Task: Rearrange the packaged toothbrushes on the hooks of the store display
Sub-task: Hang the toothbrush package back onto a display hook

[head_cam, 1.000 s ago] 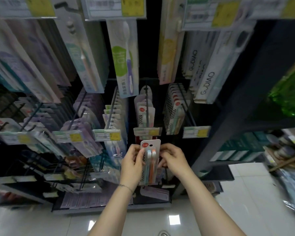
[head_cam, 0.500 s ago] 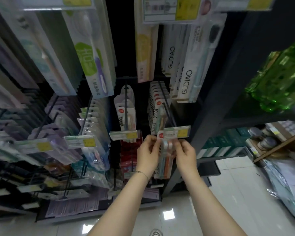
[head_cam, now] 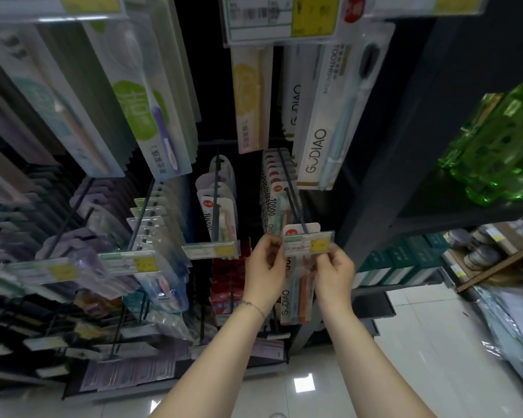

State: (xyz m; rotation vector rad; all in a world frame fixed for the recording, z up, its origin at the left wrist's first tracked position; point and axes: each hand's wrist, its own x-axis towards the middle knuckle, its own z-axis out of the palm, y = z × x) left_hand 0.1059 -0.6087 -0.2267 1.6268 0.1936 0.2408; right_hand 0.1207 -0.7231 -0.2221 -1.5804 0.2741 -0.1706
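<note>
Fingers of left hand, right hand: pinch on toothbrush pack at hook.

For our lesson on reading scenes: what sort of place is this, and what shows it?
Probably a shop aisle: packaged toothbrushes hang in rows on display hooks, yellow-marked price labels sit at the hook ends, and green bottles stock the next shelf.

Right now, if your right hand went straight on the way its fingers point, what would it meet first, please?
Probably the price tag hanging just above the right hand, which pinches the toothbrush pack; depth is hard to judge.
</note>
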